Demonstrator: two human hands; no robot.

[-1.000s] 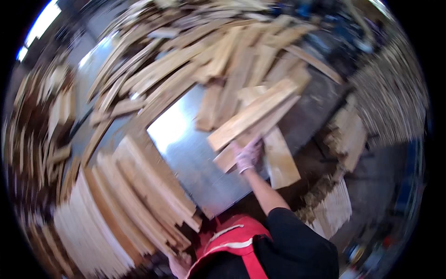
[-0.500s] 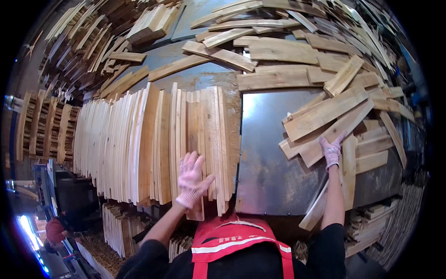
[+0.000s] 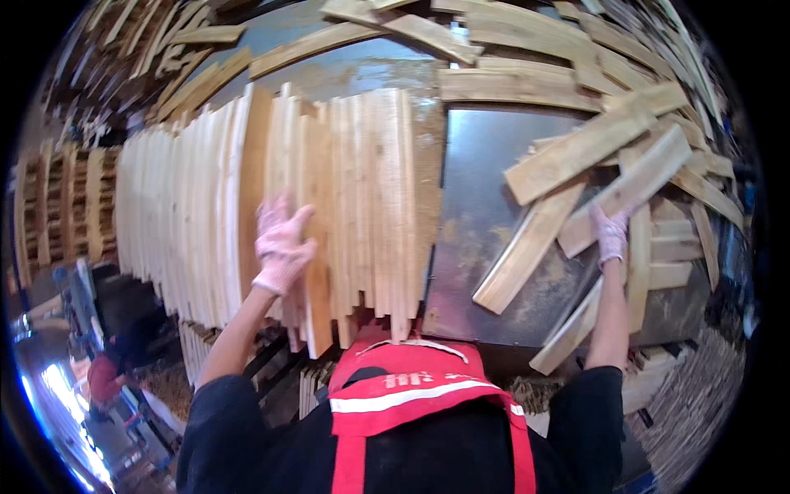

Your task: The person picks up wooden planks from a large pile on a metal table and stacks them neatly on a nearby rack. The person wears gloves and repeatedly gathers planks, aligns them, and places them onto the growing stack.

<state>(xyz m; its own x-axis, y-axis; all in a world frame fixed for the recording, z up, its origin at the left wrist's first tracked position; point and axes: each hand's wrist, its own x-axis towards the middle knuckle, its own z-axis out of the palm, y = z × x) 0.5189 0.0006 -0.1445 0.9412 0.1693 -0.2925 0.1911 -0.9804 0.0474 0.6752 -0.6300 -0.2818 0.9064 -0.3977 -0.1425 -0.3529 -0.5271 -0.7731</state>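
My left hand [image 3: 281, 244], in a pale pink glove, lies flat with fingers spread on a row of thin wooden slats [image 3: 346, 198] standing side by side on edge. My right hand [image 3: 611, 232], gloved the same way, grips the lower end of a long wooden board [image 3: 629, 191] that lies slanted on the grey metal table [image 3: 485, 222]. Another board [image 3: 527, 247] lies loose just left of that hand, and a broader one [image 3: 580, 148] crosses above it.
Loose boards are heaped along the table's far edge [image 3: 510, 82] and to the right [image 3: 699, 189]. Stacked slats [image 3: 49, 214] stand at far left. A person in red [image 3: 103, 379] is at lower left. My red apron [image 3: 411, 395] fills the lower middle.
The view has swung from the board heap to the upright slat row. My left hand came up onto the slats and slid a little left; my right hand keeps hold among the loose boards.
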